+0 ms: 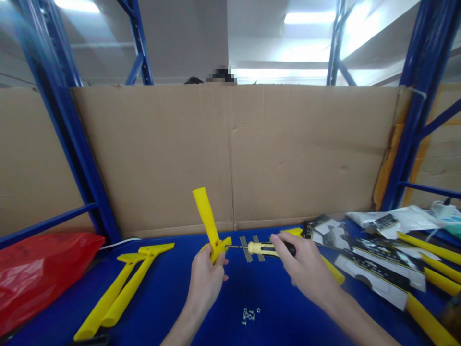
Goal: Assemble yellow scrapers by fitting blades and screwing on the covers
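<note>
My left hand [209,271] is wrapped round the head of a yellow plastic tool [206,211], whose handle points up and away. In my right hand [300,262] is a screwdriver [261,248] with a cream and black handle, held level. Its shaft points left, and the tip meets the tool's head near my left fingers; the exact contact point is too small to make out. Several small screws and nuts [249,315] lie on the blue surface [162,307] below and between my hands.
Two yellow tools [126,288] lie at the left beside a red bag [43,274]. Black and white cards [374,276] and more yellow handles [428,317] cover the right side. Cardboard [230,158] stands behind, between blue posts [406,120]. Grey tape strips [246,249] are on the surface.
</note>
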`<action>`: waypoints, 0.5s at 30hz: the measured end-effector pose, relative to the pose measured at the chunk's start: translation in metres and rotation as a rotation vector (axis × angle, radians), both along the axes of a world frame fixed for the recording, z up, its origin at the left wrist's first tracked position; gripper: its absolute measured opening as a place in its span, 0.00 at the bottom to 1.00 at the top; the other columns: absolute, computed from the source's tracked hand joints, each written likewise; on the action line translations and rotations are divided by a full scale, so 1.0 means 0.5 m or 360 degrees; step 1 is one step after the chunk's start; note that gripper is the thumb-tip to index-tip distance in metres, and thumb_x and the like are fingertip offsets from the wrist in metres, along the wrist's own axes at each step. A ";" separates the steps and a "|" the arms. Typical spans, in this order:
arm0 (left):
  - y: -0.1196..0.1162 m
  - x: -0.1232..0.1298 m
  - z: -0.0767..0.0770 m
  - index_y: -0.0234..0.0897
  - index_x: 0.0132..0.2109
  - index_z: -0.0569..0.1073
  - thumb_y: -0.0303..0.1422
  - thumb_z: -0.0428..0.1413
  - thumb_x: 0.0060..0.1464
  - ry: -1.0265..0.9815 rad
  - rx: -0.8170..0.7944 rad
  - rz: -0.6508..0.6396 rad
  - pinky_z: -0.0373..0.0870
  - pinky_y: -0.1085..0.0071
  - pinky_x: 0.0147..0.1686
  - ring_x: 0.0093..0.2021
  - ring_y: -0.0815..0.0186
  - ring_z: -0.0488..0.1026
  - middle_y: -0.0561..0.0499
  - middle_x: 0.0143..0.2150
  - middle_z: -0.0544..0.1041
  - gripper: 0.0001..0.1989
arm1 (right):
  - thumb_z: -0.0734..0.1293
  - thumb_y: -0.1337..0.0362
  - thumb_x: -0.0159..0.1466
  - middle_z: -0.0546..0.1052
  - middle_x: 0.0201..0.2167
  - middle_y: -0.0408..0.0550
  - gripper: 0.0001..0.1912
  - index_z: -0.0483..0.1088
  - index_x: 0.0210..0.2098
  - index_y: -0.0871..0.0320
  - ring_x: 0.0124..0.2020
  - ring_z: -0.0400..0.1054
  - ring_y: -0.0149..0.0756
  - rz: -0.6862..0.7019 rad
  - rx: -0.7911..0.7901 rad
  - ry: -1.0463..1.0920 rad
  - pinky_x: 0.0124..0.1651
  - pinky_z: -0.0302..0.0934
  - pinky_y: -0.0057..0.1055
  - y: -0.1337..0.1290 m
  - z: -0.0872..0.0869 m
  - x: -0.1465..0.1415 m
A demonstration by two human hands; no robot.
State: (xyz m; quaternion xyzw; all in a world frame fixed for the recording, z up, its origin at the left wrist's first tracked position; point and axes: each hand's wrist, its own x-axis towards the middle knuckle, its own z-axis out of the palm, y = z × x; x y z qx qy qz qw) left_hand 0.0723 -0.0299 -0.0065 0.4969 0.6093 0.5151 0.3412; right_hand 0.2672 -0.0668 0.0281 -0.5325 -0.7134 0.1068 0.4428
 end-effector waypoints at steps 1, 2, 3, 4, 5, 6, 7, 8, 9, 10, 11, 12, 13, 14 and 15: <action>0.000 -0.001 -0.001 0.28 0.41 0.71 0.21 0.52 0.52 -0.0002 -0.0010 0.0007 0.73 0.74 0.17 0.33 0.62 0.76 0.40 0.40 0.76 0.09 | 0.57 0.55 0.65 0.75 0.26 0.45 0.16 0.71 0.39 0.57 0.26 0.70 0.37 -0.0005 -0.0051 0.0030 0.28 0.63 0.31 -0.001 0.000 0.000; -0.001 -0.002 -0.002 0.28 0.41 0.71 0.21 0.52 0.52 -0.0005 -0.0018 0.0011 0.74 0.74 0.17 0.33 0.62 0.76 0.40 0.40 0.76 0.09 | 0.58 0.55 0.65 0.76 0.32 0.47 0.17 0.68 0.47 0.57 0.28 0.71 0.37 0.0012 -0.0060 0.0063 0.28 0.64 0.31 -0.002 -0.001 0.001; -0.001 -0.003 -0.003 0.28 0.41 0.71 0.22 0.52 0.52 -0.0008 -0.0024 0.0012 0.74 0.74 0.17 0.33 0.62 0.76 0.40 0.40 0.76 0.09 | 0.60 0.56 0.64 0.76 0.37 0.48 0.21 0.62 0.53 0.57 0.30 0.71 0.36 0.0040 -0.0028 0.0090 0.30 0.65 0.31 -0.003 -0.001 0.002; -0.001 -0.003 -0.003 0.29 0.41 0.71 0.22 0.53 0.52 -0.0009 -0.0026 0.0007 0.74 0.74 0.17 0.33 0.62 0.76 0.40 0.40 0.76 0.08 | 0.61 0.58 0.63 0.75 0.41 0.49 0.23 0.59 0.56 0.56 0.32 0.72 0.36 0.0077 0.0035 0.0097 0.32 0.65 0.32 -0.002 -0.001 0.004; -0.001 -0.003 -0.004 0.29 0.41 0.71 0.22 0.53 0.52 -0.0002 -0.0021 0.0004 0.73 0.74 0.17 0.33 0.62 0.76 0.41 0.40 0.76 0.08 | 0.61 0.59 0.62 0.74 0.43 0.50 0.21 0.61 0.54 0.56 0.34 0.72 0.36 0.0114 0.0115 0.0081 0.35 0.65 0.32 -0.001 0.000 0.006; -0.001 -0.002 -0.004 0.29 0.41 0.71 0.21 0.53 0.51 0.0011 -0.0011 0.0005 0.73 0.74 0.17 0.33 0.62 0.76 0.41 0.39 0.76 0.09 | 0.61 0.61 0.62 0.74 0.41 0.49 0.16 0.64 0.49 0.56 0.35 0.72 0.36 0.0138 0.0179 0.0039 0.37 0.65 0.32 0.001 0.001 0.006; -0.001 -0.002 -0.004 0.29 0.40 0.71 0.21 0.53 0.51 0.0024 -0.0002 0.0004 0.73 0.75 0.16 0.33 0.62 0.76 0.42 0.39 0.76 0.09 | 0.61 0.61 0.62 0.75 0.37 0.48 0.11 0.68 0.42 0.56 0.34 0.71 0.37 0.0131 0.0205 -0.0022 0.38 0.64 0.33 0.003 0.002 0.006; 0.000 -0.002 -0.003 0.29 0.40 0.71 0.21 0.53 0.51 0.0034 0.0009 0.0006 0.73 0.75 0.16 0.33 0.62 0.76 0.42 0.38 0.77 0.09 | 0.60 0.60 0.63 0.75 0.31 0.47 0.10 0.70 0.35 0.57 0.32 0.71 0.38 0.0089 0.0188 -0.0082 0.36 0.64 0.33 0.005 0.003 0.005; 0.001 -0.002 -0.003 0.29 0.40 0.71 0.20 0.52 0.51 0.0039 0.0019 0.0013 0.73 0.75 0.16 0.33 0.62 0.76 0.43 0.37 0.76 0.09 | 0.58 0.59 0.64 0.74 0.26 0.46 0.13 0.70 0.29 0.57 0.29 0.71 0.38 0.0030 0.0137 -0.0130 0.34 0.63 0.33 0.007 0.003 0.004; 0.002 -0.004 -0.003 0.29 0.40 0.71 0.20 0.52 0.51 0.0038 0.0030 0.0015 0.73 0.75 0.17 0.33 0.62 0.76 0.43 0.37 0.76 0.09 | 0.56 0.58 0.65 0.73 0.22 0.46 0.17 0.71 0.27 0.57 0.27 0.70 0.38 -0.0024 0.0062 -0.0155 0.31 0.62 0.33 0.008 0.002 0.001; 0.003 -0.006 -0.002 0.29 0.41 0.71 0.21 0.52 0.51 0.0035 0.0040 0.0013 0.73 0.75 0.17 0.34 0.62 0.76 0.43 0.37 0.76 0.09 | 0.54 0.56 0.66 0.72 0.21 0.46 0.19 0.71 0.29 0.57 0.26 0.69 0.39 -0.0060 -0.0008 -0.0149 0.30 0.61 0.32 0.008 0.000 -0.001; 0.005 -0.008 -0.002 0.29 0.41 0.71 0.21 0.52 0.51 0.0035 0.0049 0.0018 0.74 0.74 0.17 0.34 0.62 0.76 0.43 0.38 0.77 0.09 | 0.54 0.56 0.66 0.73 0.22 0.46 0.19 0.72 0.34 0.57 0.26 0.69 0.39 -0.0066 -0.0053 -0.0118 0.29 0.61 0.32 0.007 -0.004 -0.003; 0.006 -0.011 -0.002 0.29 0.42 0.71 0.22 0.52 0.52 0.0039 0.0054 0.0030 0.74 0.74 0.18 0.34 0.62 0.76 0.43 0.39 0.77 0.09 | 0.55 0.56 0.66 0.74 0.26 0.47 0.17 0.70 0.42 0.57 0.28 0.70 0.38 -0.0035 -0.0062 -0.0069 0.29 0.62 0.32 0.006 -0.007 -0.004; 0.008 -0.014 -0.001 0.29 0.42 0.71 0.22 0.52 0.52 0.0044 0.0055 0.0044 0.74 0.73 0.18 0.34 0.61 0.76 0.42 0.39 0.77 0.09 | 0.57 0.57 0.65 0.75 0.33 0.48 0.18 0.65 0.51 0.57 0.29 0.70 0.37 0.0029 -0.0050 -0.0014 0.30 0.63 0.32 0.004 -0.010 -0.004; 0.009 -0.016 -0.001 0.29 0.42 0.70 0.22 0.52 0.52 0.0048 0.0052 0.0054 0.74 0.73 0.18 0.34 0.61 0.76 0.42 0.40 0.77 0.09 | 0.60 0.58 0.63 0.74 0.38 0.48 0.22 0.58 0.56 0.55 0.30 0.70 0.35 0.0103 -0.0029 0.0042 0.31 0.63 0.31 0.002 -0.013 -0.004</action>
